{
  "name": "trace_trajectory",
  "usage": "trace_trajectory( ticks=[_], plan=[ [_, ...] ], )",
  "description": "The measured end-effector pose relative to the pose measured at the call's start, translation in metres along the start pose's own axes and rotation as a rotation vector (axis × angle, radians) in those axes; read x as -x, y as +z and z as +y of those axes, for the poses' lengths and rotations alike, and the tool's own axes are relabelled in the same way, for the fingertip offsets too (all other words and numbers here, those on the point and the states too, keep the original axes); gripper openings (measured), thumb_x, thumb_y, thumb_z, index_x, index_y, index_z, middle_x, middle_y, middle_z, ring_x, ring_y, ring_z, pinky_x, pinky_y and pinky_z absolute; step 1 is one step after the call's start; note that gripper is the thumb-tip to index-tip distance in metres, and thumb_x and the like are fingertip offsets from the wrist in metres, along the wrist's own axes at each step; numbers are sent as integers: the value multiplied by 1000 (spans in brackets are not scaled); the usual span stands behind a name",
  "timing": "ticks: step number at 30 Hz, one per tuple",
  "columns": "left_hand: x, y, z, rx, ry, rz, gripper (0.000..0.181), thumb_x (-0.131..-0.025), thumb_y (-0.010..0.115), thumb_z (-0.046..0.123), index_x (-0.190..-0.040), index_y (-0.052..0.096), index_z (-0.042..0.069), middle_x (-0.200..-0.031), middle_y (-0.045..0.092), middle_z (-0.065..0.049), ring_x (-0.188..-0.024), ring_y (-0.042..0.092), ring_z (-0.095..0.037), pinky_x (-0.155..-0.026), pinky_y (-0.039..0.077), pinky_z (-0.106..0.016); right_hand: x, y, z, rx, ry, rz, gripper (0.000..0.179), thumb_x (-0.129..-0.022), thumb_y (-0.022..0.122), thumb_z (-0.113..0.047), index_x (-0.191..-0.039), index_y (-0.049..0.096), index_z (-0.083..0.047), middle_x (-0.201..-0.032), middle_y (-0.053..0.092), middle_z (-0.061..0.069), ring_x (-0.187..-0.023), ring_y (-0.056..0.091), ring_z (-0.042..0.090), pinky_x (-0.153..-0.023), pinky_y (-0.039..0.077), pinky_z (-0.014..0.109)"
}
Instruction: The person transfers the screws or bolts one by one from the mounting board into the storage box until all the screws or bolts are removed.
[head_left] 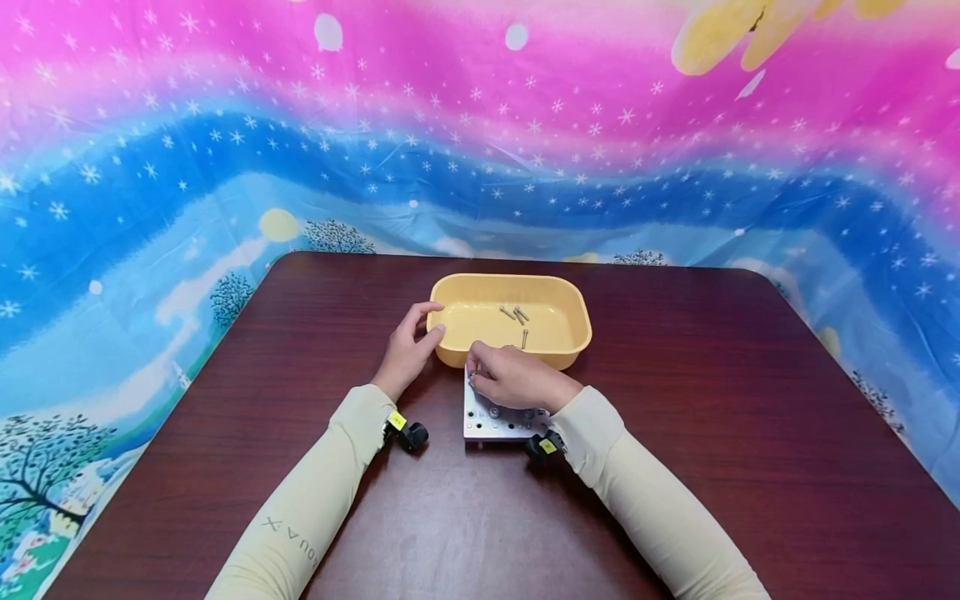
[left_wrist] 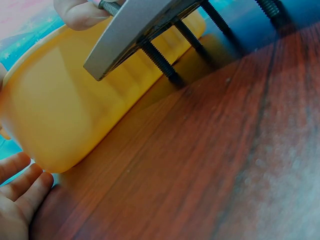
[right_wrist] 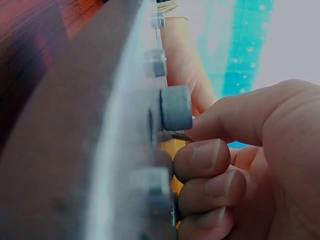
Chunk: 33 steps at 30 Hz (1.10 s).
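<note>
My left hand (head_left: pixel 407 348) grips the left end of a yellow plastic basin (head_left: pixel 573 360), with thumb and fingers spread around its rim and wall. Above the near side of a silver metal plate (head_left: pixel 491 428), my right hand (head_left: pixel 517 379) pinches a small screw (right_wrist: pixel 179 135) between thumb and forefinger, its threaded end pointing at the plate. Cap-head screws (right_wrist: pixel 177 108) stand in several of the plate's holes. Their threaded shanks (left_wrist: pixel 159 61) stick out below the plate, seen in the left wrist view. The right hand covers the plate's far part in the head view.
Several loose screws (head_left: pixel 521 314) lie inside the basin. Both stand on a dark red-brown wooden table (head_left: pixel 675 350), the plate directly in front of the basin. Wrist cameras (head_left: pixel 411 435) hang under both sleeves. A colourful printed cloth (head_left: pixel 480 125) hangs behind the table.
</note>
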<state>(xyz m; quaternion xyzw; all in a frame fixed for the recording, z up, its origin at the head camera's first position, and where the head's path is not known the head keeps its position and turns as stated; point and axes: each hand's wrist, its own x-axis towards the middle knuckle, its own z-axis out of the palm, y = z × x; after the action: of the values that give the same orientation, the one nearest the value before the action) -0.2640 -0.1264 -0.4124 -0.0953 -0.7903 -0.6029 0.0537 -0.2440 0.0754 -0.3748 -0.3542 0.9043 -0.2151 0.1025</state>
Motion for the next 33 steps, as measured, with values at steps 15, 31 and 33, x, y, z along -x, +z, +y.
trace_trajectory(
  ticks=[15,31,33],
  plan=[
    [-8,1,-13,8,6,3,39,-97,56,19,-133,50,7,-138,50,-20,-122,50,-32,-98,44,-46,1,-2,1,-16,-16,5,5,-95,55,-18,-97,51,-15,-70,53,-3,-62,52,11,-62,43,27],
    [-17,4,-41,8,18,29,36,-96,58,20,-131,52,17,-135,53,-9,-119,53,-24,-97,45,-45,8,-24,1,-166,-48,29,5,-96,53,-13,-99,50,-11,-57,48,-4,-48,45,8,-50,40,26],
    [-17,4,-41,6,21,34,35,-96,58,22,-130,53,19,-134,53,-7,-118,53,-24,-95,46,-45,10,-30,4,-157,-32,76,4,-96,53,-13,-98,50,-12,-56,48,-4,-47,44,8,-51,40,27]
  ],
)
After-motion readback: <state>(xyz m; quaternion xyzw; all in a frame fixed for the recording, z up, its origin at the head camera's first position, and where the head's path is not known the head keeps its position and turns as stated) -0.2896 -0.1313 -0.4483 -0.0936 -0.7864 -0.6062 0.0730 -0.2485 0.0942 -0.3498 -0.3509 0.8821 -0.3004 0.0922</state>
